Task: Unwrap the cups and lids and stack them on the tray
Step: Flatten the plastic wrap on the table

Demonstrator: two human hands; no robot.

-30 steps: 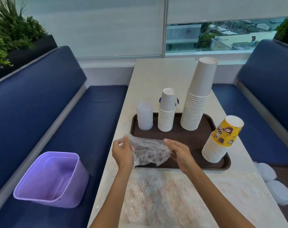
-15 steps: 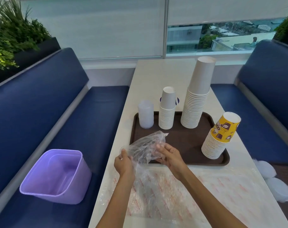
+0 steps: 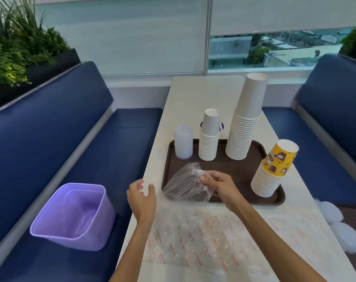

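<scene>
A brown tray (image 3: 230,167) on the table carries a stack of clear lids (image 3: 182,141), a short stack of white cups (image 3: 209,137), a tall stack of white cups (image 3: 245,119) and a leaning stack topped by a yellow printed cup (image 3: 272,169). My right hand (image 3: 217,183) pinches a crumpled clear plastic wrapper (image 3: 185,185) over the tray's near left corner. My left hand (image 3: 141,197) hovers beside the wrapper at the table's left edge, fingers loosely spread, holding nothing.
A lilac bin (image 3: 73,216) stands on the blue bench (image 3: 71,159) to the left. Flat clear wrap with red print (image 3: 203,237) covers the near table. White wrapped packs (image 3: 343,233) lie on the right bench.
My left hand has let go of the wrapper and moved left. My right hand alone now holds the wrapper, which has folded smaller.
</scene>
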